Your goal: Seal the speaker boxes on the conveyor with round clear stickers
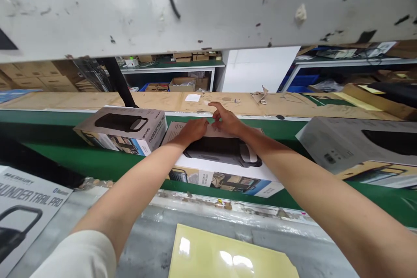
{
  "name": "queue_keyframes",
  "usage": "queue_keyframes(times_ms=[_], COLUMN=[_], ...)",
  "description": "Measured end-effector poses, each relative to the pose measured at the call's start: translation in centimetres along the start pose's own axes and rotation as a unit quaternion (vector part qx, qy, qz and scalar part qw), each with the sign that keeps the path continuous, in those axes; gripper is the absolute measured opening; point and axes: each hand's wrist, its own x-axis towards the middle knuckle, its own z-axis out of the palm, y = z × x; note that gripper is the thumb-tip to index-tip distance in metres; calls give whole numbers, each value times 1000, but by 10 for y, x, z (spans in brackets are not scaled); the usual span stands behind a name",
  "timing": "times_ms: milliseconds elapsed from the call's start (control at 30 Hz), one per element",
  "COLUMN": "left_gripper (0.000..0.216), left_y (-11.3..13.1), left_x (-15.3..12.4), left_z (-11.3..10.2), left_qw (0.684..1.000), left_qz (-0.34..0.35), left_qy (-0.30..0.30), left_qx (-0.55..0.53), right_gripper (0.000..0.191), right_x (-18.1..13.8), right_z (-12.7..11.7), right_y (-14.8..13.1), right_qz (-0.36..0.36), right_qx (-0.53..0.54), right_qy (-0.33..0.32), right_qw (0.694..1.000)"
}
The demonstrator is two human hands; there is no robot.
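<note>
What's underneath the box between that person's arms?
The box sits on a green surface, seen in front of it and behind it. The patch directly beneath is covered, so it cannot be seen.

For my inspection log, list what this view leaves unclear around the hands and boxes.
All in the head view:
- Middle box: part of its top, hidden by left hand and right hand.
- Right box: cut off by right edge.
- Its small print: too small.
- Yellow sheet: cut off by bottom edge.
</note>
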Motion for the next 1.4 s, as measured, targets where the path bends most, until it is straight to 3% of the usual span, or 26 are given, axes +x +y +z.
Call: queue_keyframes(times_ms=[167, 333, 400, 667, 833, 933, 1000, 1067, 1167, 1267, 1400], left_gripper=[37, 36, 36, 38, 49, 56, 56, 50, 46, 39, 37], left_y=[-3, -4, -5, -6, -1, 1, 4, 13, 41, 77, 99], left_x=[-2, -3, -4, -15, -11, -9, -10, -11, -9, -5, -4], left_z=[-2, -4, -6, -20, -26, -29, -32, -34, -32, -19, 3], left_qw=[1000, 999, 999, 999, 999, 997, 995, 993, 993, 992, 994], left_qz=[-7, -18, -22, 7, 0, -13, -20, -18, 49, 120, 111], left_qy=[8, 8, 9, 1, -32, -58, -65, -30, 43, 30, 11], left_qx=[-15, -27, -33, -51, -4, 39, 78, 115, 99, 15, -18], right_gripper=[83, 80, 83, 96, 85, 51, 30, 27, 26, 24, 22], right_x=[-4, -20, -22, -3, -38, -84, -113, -132, -144, -143, -141], right_z=[6, 16, 19, 17, -29, -70, -91, -103, -106, -102, -96], right_y=[2, -13, -17, -23, -22, -15, -12, -11, -14, -17, -12], right_qz=[59, -80, -94, 97, 121, 128, 171, 221, 256, 278, 296], right_qx=[-13, 4, -18, -21, 11, 77, 158, 232, 300, 325, 323], right_qy=[77, 85, 74, 71, 150, 199, 196, 155, 78, 28, 39], right_qw=[995, 993, 993, 993, 981, 968, 953, 934, 916, 903, 898])
